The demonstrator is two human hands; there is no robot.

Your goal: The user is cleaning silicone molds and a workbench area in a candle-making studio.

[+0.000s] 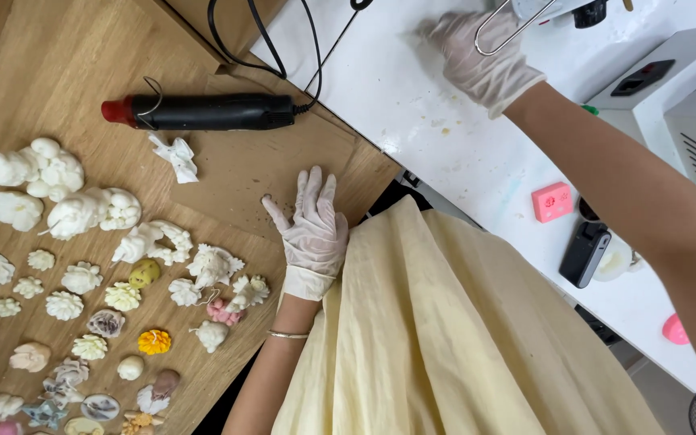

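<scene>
My left hand (312, 235), in a white glove, lies flat and open on the wooden table (66, 64), fingers spread, holding nothing. Just left of it lie white flower-shaped moulded pieces (213, 264). A thin bracelet (287, 334) sits on that wrist. My right hand (481, 60), also gloved, reaches out over the white counter (412, 113) and rests on its surface. A bent metal wire loop (503, 36) crosses in front of it. The right hand's fingers are blurred and I cannot tell whether they hold anything.
A black heat gun (211, 112) with a red tip lies on the wood, its cable running up. Several white, yellow and pink moulded shapes (66, 282) cover the left. On the counter are a pink block (553, 201), a black device (584, 254) and a grey machine (678, 89).
</scene>
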